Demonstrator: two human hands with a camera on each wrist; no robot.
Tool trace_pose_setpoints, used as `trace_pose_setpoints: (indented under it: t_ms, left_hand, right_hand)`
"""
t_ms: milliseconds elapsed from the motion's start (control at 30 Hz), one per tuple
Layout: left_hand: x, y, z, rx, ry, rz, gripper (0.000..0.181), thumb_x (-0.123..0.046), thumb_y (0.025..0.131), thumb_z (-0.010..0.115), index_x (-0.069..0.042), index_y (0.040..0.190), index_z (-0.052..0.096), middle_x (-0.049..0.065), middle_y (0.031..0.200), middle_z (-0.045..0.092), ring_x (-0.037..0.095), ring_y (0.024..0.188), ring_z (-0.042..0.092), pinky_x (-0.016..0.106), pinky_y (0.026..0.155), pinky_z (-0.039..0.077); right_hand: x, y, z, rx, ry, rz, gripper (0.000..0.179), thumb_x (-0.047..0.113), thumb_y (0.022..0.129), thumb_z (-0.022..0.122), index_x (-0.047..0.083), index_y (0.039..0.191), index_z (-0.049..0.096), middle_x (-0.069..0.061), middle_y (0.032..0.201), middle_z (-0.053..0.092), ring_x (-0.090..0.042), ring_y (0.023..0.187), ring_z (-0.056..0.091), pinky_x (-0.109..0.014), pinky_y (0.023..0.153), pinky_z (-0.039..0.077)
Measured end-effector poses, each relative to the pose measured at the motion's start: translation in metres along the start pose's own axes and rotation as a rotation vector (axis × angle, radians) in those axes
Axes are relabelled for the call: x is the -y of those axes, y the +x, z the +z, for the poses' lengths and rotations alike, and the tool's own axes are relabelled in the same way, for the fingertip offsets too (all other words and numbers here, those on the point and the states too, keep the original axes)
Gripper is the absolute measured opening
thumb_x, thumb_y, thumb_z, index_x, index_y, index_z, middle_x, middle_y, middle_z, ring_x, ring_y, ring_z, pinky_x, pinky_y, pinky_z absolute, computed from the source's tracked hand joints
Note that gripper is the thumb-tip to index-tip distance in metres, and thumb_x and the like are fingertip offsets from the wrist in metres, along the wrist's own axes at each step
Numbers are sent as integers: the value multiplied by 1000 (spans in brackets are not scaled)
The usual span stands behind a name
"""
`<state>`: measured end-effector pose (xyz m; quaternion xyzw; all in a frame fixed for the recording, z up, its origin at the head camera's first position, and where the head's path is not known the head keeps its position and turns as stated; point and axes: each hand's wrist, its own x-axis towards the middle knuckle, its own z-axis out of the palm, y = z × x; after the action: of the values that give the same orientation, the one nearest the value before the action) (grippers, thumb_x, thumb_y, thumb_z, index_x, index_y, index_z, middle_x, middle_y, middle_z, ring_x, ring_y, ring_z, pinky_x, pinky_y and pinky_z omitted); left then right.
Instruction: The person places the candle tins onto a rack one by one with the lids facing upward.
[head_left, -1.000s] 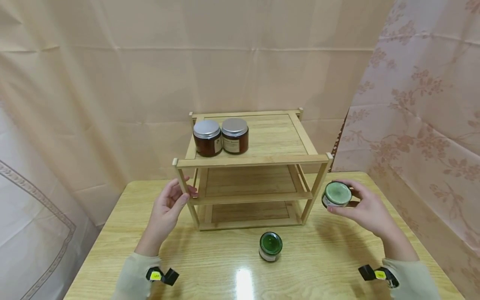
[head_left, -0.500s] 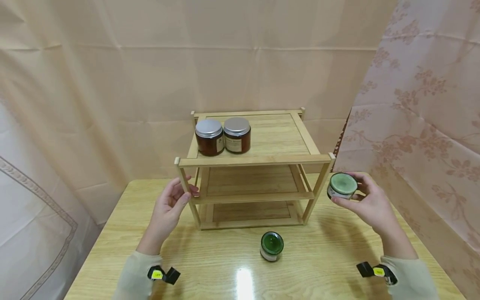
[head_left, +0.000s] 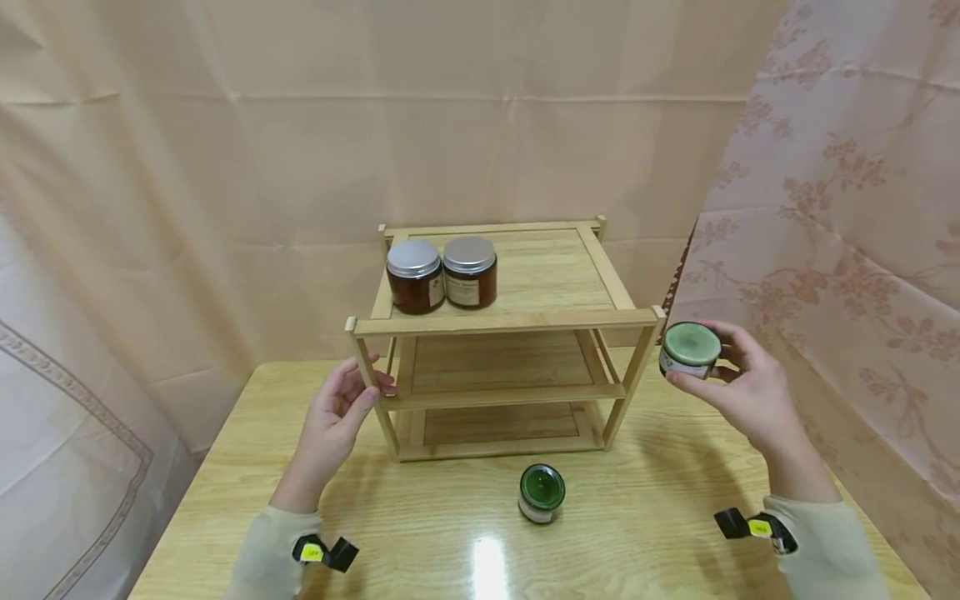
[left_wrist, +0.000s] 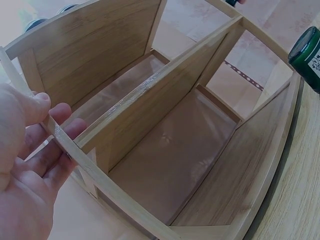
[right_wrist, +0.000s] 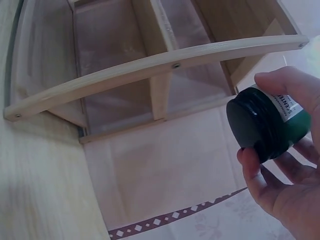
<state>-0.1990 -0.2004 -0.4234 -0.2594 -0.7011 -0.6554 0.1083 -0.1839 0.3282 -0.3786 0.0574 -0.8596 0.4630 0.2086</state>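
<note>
Clock centred on light-coloured three-tier wooden rack (head_left: 558, 271), head view.

Gripping, between 3 and 4 o'clock with right hand (head_left: 753, 390), a short round green glass jar with pale green top face (head_left: 691, 344). In mid-air above pale wood-grain table (head_left: 637, 517), just beside the rack's front post near 3 o'clock. Pinched between thumb on near side and curled fingers on far side. In right wrist view, at 3 o'clock, with dark round end toward 9 o'clock, thumb on white printed label (right_wrist: 284, 105), one fingertip at dark rim. Cannot tell lid from base at that end.

Holding, between 8 and 9 o'clock with left hand (head_left: 335, 412), the rack's other front post: thumb on near side, fingers bent round behind. In left wrist view, slightly spread, with tips reaching past the post. Cannot tell how hard pressed.

Note at 6 o'clock, on table in front of rack, small round dark green glass jar (head_left: 542, 492); well apart from both hands. On top shelf, upright: at 10 o'clock, squat amber-brown jar with silver lid (head_left: 415, 289); at 11, matching amber-brown jar with cream label (head_left: 470, 281), right beside. Cannot tell if touching.

At wrists: black strap with yellow tag (head_left: 324, 552) between 7 and 8, similar black strap (head_left: 750, 525) just past 4. At 12, creased beige curtain (head_left: 480, 150); between 2 and 3, pink floral curtain (head_left: 847, 208).
</note>
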Motion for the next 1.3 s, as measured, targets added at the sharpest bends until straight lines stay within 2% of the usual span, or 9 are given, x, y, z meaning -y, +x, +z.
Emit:
trace_pose_setpoints:
  t_ms: [233, 500, 633, 833, 933, 1133, 1300]
  left_hand:
    - [0, -1, -1, 1, 16, -6, 43, -4, 105, 50, -10, 148, 45, 20, 120, 64, 35, 113, 64, 34, 98, 54]
    - [1, 0, 0, 7, 5, 14, 43, -1, 105, 49, -7, 147, 44, 36, 120, 57, 32, 112, 65, 32, 97, 54]
    - [1, 1, 0, 4, 1, 16, 43, -1, 105, 49, -6, 147, 45, 35, 120, 58, 31, 112, 65, 32, 96, 54]
    - [2, 1, 0, -2, -14, 5, 42, -2, 105, 50, -4, 146, 44, 36, 121, 57, 31, 112, 65, 34, 96, 54]
    - [2, 1, 0, -1, -15, 11, 42, -1, 105, 49, -1, 146, 43, 37, 121, 57, 31, 111, 65, 34, 96, 54]
    - [2, 1, 0, 0, -13, 2, 42, -1, 105, 50, -1, 147, 42, 31, 121, 60, 29, 112, 65, 34, 96, 54]
    - [2, 0, 0, 0, -12, -2, 42, -2, 105, 49, -1, 147, 42, 29, 121, 60, 31, 112, 65, 34, 96, 54]
  right_hand:
    - [8, 7, -6, -36, 0, -29, 76, 10, 77, 90, 17, 143, 54, 5, 122, 60, -6, 105, 60, -9, 81, 50]
    - [15, 13, -11, -53, -42, 5, 79, 13, 77, 90, 14, 145, 48, 12, 119, 58, -2, 103, 57, -7, 81, 47]
    - [18, 14, -11, -68, -60, -15, 78, 13, 75, 91, 12, 142, 49, 11, 119, 59, -2, 103, 57, -7, 83, 45]
    - [20, 16, -11, -82, -41, -37, 80, 10, 75, 91, 15, 145, 50, 9, 120, 59, -2, 104, 58, -7, 86, 44]
    - [22, 17, -11, -91, -43, -45, 80, 10, 76, 90, 18, 145, 52, 8, 121, 59, -1, 101, 61, -8, 82, 47]
    - [25, 19, -9, -97, -10, -61, 78, 7, 76, 89, 20, 145, 55, 6, 121, 60, 0, 100, 64, -9, 75, 51]
    - [25, 19, -6, -106, 6, -33, 77, 8, 77, 89, 21, 145, 56, 8, 119, 61, -1, 99, 64, -10, 73, 52]
